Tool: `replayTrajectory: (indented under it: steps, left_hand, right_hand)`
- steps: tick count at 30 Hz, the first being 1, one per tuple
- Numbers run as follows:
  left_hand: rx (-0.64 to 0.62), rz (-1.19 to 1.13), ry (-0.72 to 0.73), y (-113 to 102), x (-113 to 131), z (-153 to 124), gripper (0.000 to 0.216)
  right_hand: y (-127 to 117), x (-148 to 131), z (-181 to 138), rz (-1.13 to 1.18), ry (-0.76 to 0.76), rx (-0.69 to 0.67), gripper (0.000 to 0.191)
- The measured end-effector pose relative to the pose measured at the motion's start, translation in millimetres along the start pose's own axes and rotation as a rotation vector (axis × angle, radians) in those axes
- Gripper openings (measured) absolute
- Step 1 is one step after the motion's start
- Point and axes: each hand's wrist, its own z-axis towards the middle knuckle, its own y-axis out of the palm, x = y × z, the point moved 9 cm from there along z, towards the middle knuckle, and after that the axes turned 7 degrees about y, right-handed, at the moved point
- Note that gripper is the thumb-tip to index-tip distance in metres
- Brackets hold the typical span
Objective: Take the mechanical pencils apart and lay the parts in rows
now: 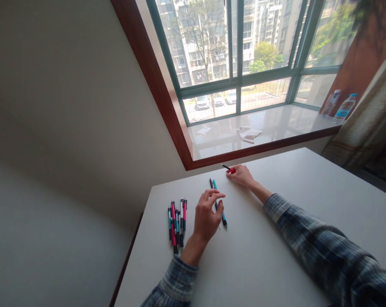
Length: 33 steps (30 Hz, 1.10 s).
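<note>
Two pens are in hand. A slim teal pen (215, 186) lies on the white table (276, 256) beneath the left hand (206, 218), whose curled fingers cover its middle; whether they grip it is unclear. Just beyond, the right hand (241, 175) is closed around a red pen (228, 168), of which only the dark tip protrudes. Left of the left hand lies a cluster of pens (177, 224).

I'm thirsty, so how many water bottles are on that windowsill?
2. A blue-labelled bottle stands at the far right end of the windowsill; a clear bottle stands just left of it. None seems hidden.
</note>
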Motion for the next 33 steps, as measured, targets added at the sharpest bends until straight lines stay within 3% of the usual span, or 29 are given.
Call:
replayTrajectory:
  steps: [7, 12, 16, 19, 22, 24, 28, 33]
  left_hand:
    - [-0.002, 0.008, -0.02, -1, 0, -1, 0.027]
    - [0.02, -0.027, -0.037, -5, 2, 0, 0.028]
    - [0.068, -0.11, -0.128, -12, -4, 1, 0.026]
    - [0.118, -0.221, -0.238, -15, -14, 1, 0.031]
    - [0.165, -0.389, -0.379, -13, -26, 1, 0.045]
    - [0.16, -0.542, -0.449, -5, -31, 2, 0.052]
    - [0.045, -0.91, -0.469, 17, -22, 7, 0.048]
    - [-0.076, -1.155, -0.433, 25, -1, 8, 0.047]
  right_hand:
    - [-2, 3, -4, 0.064, -0.011, -0.016, 0.017]
    - [-18, 3, -9, 0.192, -0.006, 0.025, 0.041]
    - [-25, -13, -31, 0.331, -0.019, -0.007, 0.035]
    - [-15, -33, -67, 0.506, -0.039, -0.195, 0.042]
    - [8, -55, -117, 1.026, 0.034, -0.662, 0.042]
    - [13, -64, -145, 1.199, 0.093, -0.859, 0.04]
    - [20, -70, -176, 1.318, 0.194, -1.074, 0.033]
    - [25, -76, -192, 1.37, 0.225, -1.202, 0.029]
